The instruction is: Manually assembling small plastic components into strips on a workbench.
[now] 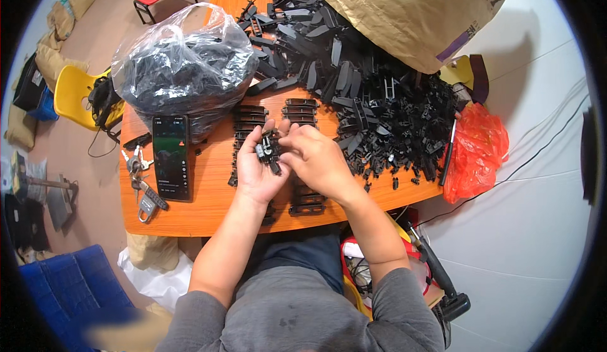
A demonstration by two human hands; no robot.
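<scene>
While my left hand (254, 176) cradles small black parts (269, 148), ten o'clock off my feed's centre, my right hand (317, 160) has fingers narrowed beside them, can't tell if gripping; probably fitting pieces, so next likely wants a steady pinch.

Item: small black parts (269, 146), several, bunched together as a loose cluster. Finish: dark, with pale glints on the upper faces as seen from where I stand. Form: narrow and angular; outlines overlap, so an exact count cannot be made. Pose: heaped at mixed angles, one stubby piece at the near edge pointing toward the wrist. Location: in the upturned, cupped palm of the left hand (256, 178); bent fingers of the right hand (319, 156) close in at the right side, contact unclear.
</scene>
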